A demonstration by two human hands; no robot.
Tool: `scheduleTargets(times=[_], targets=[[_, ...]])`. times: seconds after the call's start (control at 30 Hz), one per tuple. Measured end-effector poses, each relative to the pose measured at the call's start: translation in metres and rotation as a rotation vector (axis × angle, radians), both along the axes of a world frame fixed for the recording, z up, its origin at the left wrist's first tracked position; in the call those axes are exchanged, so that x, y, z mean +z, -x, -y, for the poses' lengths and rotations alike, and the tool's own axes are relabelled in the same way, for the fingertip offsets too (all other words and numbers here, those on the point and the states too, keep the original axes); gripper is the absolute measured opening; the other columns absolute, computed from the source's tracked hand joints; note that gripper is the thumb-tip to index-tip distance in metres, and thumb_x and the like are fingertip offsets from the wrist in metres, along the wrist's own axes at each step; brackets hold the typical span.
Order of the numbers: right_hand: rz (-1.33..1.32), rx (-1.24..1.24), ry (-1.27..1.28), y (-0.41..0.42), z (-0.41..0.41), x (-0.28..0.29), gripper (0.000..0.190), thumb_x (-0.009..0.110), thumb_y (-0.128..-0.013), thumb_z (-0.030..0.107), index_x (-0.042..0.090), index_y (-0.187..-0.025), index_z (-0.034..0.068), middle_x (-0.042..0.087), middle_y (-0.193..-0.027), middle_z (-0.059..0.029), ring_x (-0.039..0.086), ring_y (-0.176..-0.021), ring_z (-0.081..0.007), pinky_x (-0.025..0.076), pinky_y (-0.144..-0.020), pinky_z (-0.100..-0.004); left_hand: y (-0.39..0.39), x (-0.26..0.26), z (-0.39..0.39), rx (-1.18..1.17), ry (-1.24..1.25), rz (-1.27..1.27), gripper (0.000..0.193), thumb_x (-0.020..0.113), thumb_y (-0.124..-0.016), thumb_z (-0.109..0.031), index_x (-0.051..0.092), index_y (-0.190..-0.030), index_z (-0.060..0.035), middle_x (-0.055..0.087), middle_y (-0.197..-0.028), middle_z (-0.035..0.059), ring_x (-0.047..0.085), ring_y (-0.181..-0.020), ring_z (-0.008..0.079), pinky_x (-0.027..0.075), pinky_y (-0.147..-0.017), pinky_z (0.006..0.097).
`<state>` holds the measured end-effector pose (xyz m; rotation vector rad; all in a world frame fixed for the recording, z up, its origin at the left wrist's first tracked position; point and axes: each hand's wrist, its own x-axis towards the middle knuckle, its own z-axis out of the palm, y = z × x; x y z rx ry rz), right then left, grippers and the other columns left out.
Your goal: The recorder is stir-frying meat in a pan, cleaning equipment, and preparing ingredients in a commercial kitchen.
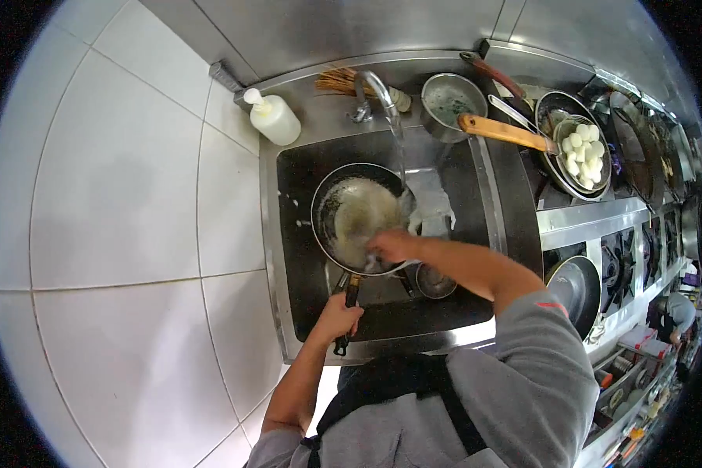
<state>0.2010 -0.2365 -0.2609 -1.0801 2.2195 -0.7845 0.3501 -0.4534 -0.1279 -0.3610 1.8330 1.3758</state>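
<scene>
My left hand (337, 319) grips the black handle (350, 310) of a frying pan (351, 205) held over the sink (380, 324). Cloudy, foamy liquid covers much of the pan's inside. Blurred, my right hand (391, 245) is at the pan's near right side, fingers curled down inside the rim around something greyish that I cannot make out. Water runs from a curved metal faucet (377, 88) onto the pan's right edge. Beneath and beside the pan lie other cookware, including a small round metal vessel (436, 281), partly covered by my right forearm.
A white pump bottle (274, 120), a bundled-stick brush (339, 81) and a metal pot (453, 105) stand behind the sink. At right, a wooden-handled strainer (509, 133) holds white pieces over a pan. Another pan (574, 292) rests on the stove. A person (675, 316) is farther off.
</scene>
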Motion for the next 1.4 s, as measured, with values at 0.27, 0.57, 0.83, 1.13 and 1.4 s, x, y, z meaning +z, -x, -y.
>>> scheduleTargets(times=[0.27,0.57,0.83,1.13,1.4], targets=[[-0.448,-0.657,0.303,0.046,0.028,0.021,0.039,0.058,-0.073,-0.003,0.06,-0.111,0.005,0.061,-0.103,-0.0199,0.058,-0.1,-0.0431,0.05,-0.088,-0.0491,-0.014,-0.011,-0.024,-0.242,0.085,-0.08,0.018,0.059,-0.082,-0.009,0.053,-0.091,0.006,0.059,-0.06,0.0136,0.06,-0.048,0.0214,0.048,-0.047,0.036],[0.236,-0.292,-0.215,0.006,-0.065,0.003,0.044,0.061,-0.076,0.003,0.065,-0.119,0.012,0.067,-0.108,-0.0185,0.064,-0.104,-0.0335,0.05,-0.087,-0.0425,-0.014,0.009,0.036,-0.39,0.771,-0.47,0.031,0.062,-0.079,-0.017,0.057,-0.099,0.0059,0.066,-0.082,0.0299,0.067,-0.08,0.044,0.053,-0.075,0.0521],[-0.972,-0.814,-0.067,0.115,-0.122,0.193,0.036,0.06,-0.074,0.002,0.062,-0.11,0.011,0.057,-0.119,-0.0178,0.056,-0.108,-0.0393,0.048,-0.09,-0.0485,-0.011,0.0,0.03,-0.257,0.67,-0.559,0.021,0.061,-0.079,-0.01,0.055,-0.093,0.0046,0.066,-0.079,0.0276,0.066,-0.073,0.0429,0.053,-0.067,0.0484],[-0.668,-0.257,-0.165,0.062,-0.081,0.124,0.048,0.065,-0.084,0.024,0.056,-0.127,0.005,0.056,-0.13,-0.0202,0.048,-0.126,-0.0366,0.036,-0.108,-0.0451,-0.008,0.0,-0.03,0.164,-0.39,0.006,0.015,0.063,-0.087,-0.003,0.048,-0.087,-0.0033,0.051,-0.057,0.0042,0.051,-0.043,0.0146,0.041,-0.041,0.0326],[-0.257,-0.002,0.086,-0.011,0.01,0.087,0.053,0.046,-0.098,0.028,0.037,-0.146,0.006,0.026,-0.155,-0.0201,0.023,-0.144,-0.0408,0.018,-0.118,-0.0526,-0.006,0.012,-0.031,0.015,-0.068,-0.114,0.012,0.06,-0.083,-0.005,0.049,-0.085,-0.0015,0.051,-0.058,0.005,0.05,-0.043,0.0142,0.04,-0.04,0.0322]])
